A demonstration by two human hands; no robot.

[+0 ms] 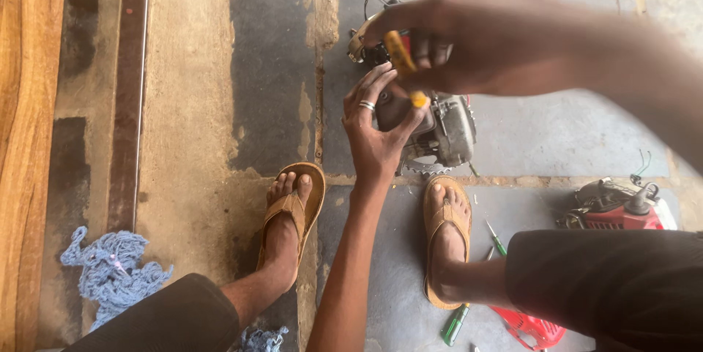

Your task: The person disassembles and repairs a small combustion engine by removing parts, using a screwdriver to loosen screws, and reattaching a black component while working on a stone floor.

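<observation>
Gripping the side of a small grey engine (447, 129), the left hand (373, 129) has its fingers spread and curled against the metal casing, a ring on one finger, the forearm rising from the bottom of the view. The right hand (469, 37) comes in from the right above the engine, its fingers closed around a yellow-handled tool (401, 63) that angles down toward the engine's top; what kind of tool it is cannot be told, since the tip is hidden behind the hands. The engine sits on the concrete floor (205, 66) just ahead of the person's two feet, which wear tan sandals, the left sandal (296, 213) well to the left of it and the right sandal (445, 242) almost touching its toothed sprocket. Near the right sandal lie two green-handled screwdrivers (455, 323), one by the heel and one beside the toes. A red plastic cover (529, 328) lies at the bottom edge, and a red and black machine part (619, 206) rests on the floor to the right. A bundle of pale blue rag (110, 268) lies at lower left, beside a strip of wood (25, 140).
</observation>
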